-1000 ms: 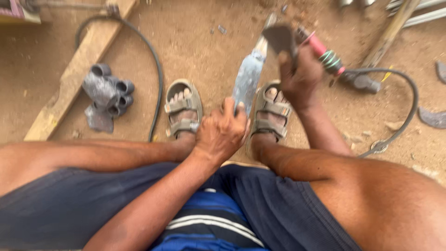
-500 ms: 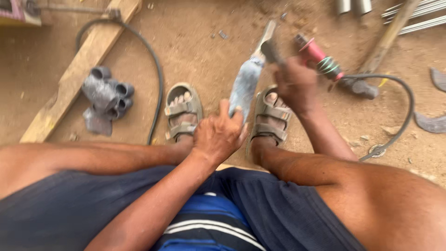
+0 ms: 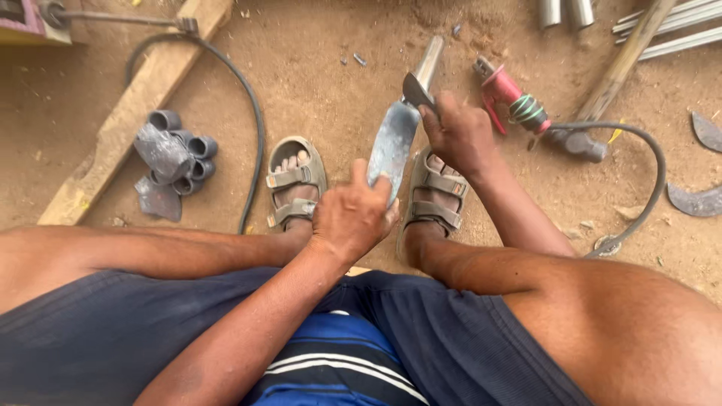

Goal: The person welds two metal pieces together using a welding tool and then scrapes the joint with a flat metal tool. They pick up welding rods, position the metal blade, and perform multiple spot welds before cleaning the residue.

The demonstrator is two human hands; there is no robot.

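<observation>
I sit low over sandy ground, knees apart, feet in grey sandals. My left hand (image 3: 355, 214) grips the near end of a flat grey metal blade (image 3: 391, 143) with a tubular socket pointing away from me. My right hand (image 3: 459, 134) holds a small dark flat metal piece (image 3: 416, 90) pressed against the blade near where the socket begins. The blade hangs between my two feet, above the ground.
A red-handled tool (image 3: 511, 98) with a black cable (image 3: 639, 150) lies at the right. Several short grey metal sockets (image 3: 173, 150) are piled at the left beside a wooden plank (image 3: 128, 113). Metal rods (image 3: 669, 30) and curved blade pieces (image 3: 696, 199) lie at the far right.
My right hand has come down along the blade toward me with the dark piece. The view has shifted slightly; my left hand keeps its grip.
</observation>
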